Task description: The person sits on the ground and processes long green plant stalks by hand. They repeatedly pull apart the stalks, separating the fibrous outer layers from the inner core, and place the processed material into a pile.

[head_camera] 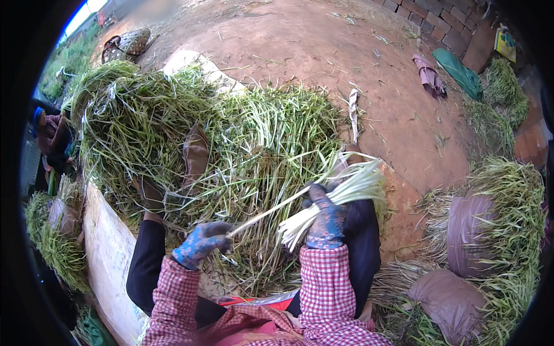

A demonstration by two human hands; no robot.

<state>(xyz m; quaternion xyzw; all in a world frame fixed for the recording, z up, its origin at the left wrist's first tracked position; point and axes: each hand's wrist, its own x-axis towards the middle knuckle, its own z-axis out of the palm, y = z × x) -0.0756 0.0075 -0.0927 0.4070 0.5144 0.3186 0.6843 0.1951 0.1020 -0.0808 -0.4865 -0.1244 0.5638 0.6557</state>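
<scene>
My right hand (326, 218), in a blue patterned glove with dark fingers, grips a bundle of pale peeled stalks (357, 181). The cut white ends stick out to the left of the fist, and the other ends fan out to the upper right. In the same kind of glove, my left hand (205, 242) pinches the lower end of one long pale stalk (268, 212). That stalk runs up to the right, past the fingers of my right hand. Beneath both hands lies a large heap of green leafy stalks (277, 129) with thin brownish stems towards me.
Tied bundles with brownish wraps (469, 233) lie at my right. A woven basket (132, 43) is at the far left. Another person (54, 134) sits at the left edge. My legs flank the heap's near part. A brick wall (437, 21) borders the earthen ground.
</scene>
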